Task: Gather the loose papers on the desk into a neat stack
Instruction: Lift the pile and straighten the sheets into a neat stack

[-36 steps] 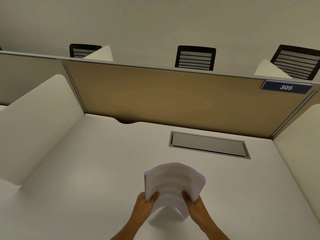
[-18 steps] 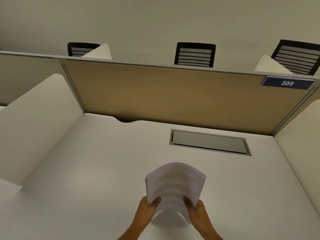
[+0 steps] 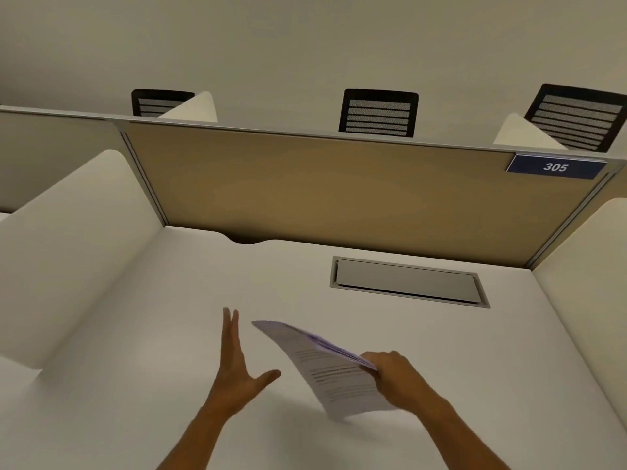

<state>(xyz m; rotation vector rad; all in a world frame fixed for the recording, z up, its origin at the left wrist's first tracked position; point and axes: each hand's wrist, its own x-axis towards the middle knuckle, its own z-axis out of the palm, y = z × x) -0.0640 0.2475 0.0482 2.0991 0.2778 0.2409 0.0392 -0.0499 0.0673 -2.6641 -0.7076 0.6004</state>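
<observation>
While your left hand (image 3: 237,371) hung spread and empty, your right hand (image 3: 395,373) pinched one edge of the papers (image 3: 330,374), tilted just above the desk (image 3: 135,334); light and floppy, they looked likelier to fan unless gripped along both sides.

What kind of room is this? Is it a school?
Probably a library or office study area: a desk walled by a divider panel, a number plate reading 305, and matching chairs beyond.

light: soft, a bit dim, yellowish | shadows: faint under the papers (image 3: 334,374), lower middle | blur: papers and left hand (image 3: 237,371) smeared | edges: lines bend outward
</observation>
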